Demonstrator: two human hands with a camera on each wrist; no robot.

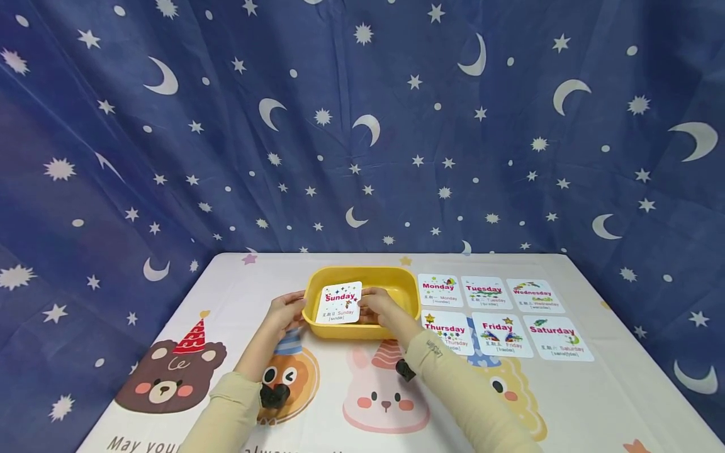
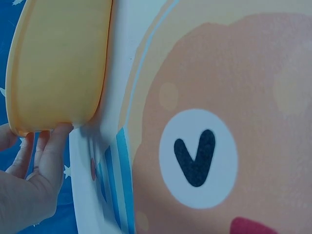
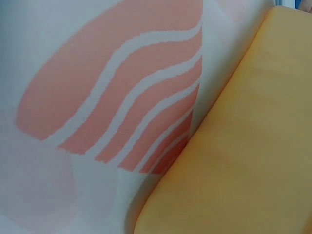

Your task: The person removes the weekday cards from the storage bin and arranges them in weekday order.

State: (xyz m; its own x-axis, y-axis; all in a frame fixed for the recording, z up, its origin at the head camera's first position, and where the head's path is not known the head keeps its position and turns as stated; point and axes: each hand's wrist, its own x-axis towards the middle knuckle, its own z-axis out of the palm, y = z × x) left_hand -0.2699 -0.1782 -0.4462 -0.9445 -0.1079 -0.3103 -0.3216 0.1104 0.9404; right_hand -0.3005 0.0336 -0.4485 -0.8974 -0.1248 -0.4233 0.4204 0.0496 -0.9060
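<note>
In the head view, my right hand pinches the right edge of a white Sunday card, its printed face turned up toward the camera. The card is held over a yellow plastic basin. My left hand grips the basin's left end at the rim; the left wrist view shows the fingers against its yellow wall. Only the basin's outer side appears in the right wrist view, where the right hand and card are out of sight.
Right of the basin lie two rows of cards: Monday, Tuesday, Wednesday behind, Thursday, Friday, Saturday in front. The right forearm partly covers Thursday. A cartoon-print cloth covers the table; a starry blue curtain hangs behind.
</note>
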